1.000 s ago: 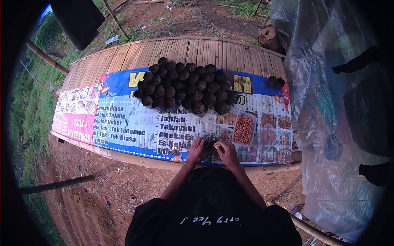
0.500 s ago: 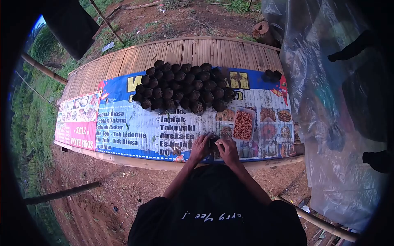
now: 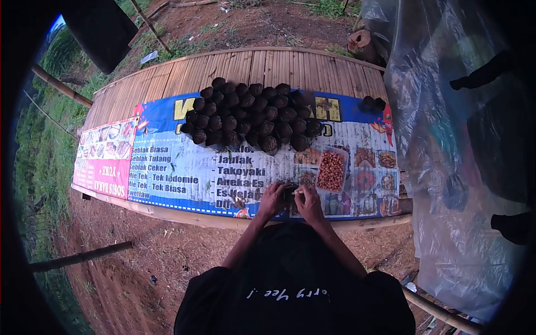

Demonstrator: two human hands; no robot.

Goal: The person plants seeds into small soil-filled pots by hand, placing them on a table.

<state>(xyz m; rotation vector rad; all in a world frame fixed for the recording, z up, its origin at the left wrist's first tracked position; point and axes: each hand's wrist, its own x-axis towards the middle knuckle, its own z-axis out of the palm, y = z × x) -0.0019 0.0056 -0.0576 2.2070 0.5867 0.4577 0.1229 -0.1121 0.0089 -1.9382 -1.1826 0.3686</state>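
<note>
My left hand is closed around the side of a small black polybag near the front edge of the table. At the bag's right side is my right hand, its thumb and fingertips pinched together; whatever is in the pinch is too small to make out. Just beyond my right hand stands a clear plastic tub with reddish-brown seeds, which look like peanuts. Farther back, a tight cluster of black polybags filled with dark soil stands upright.
A printed menu banner covers much of the bamboo table. A few more black polybags stand at the back right. Clear plastic sheeting hangs along the right. Bamboo poles cross the left side, over bare soil.
The view has shifted slightly. Both hands stay at the small polybag, with the right fingers still pinched beside it; the tub and the cluster stand as before.
</note>
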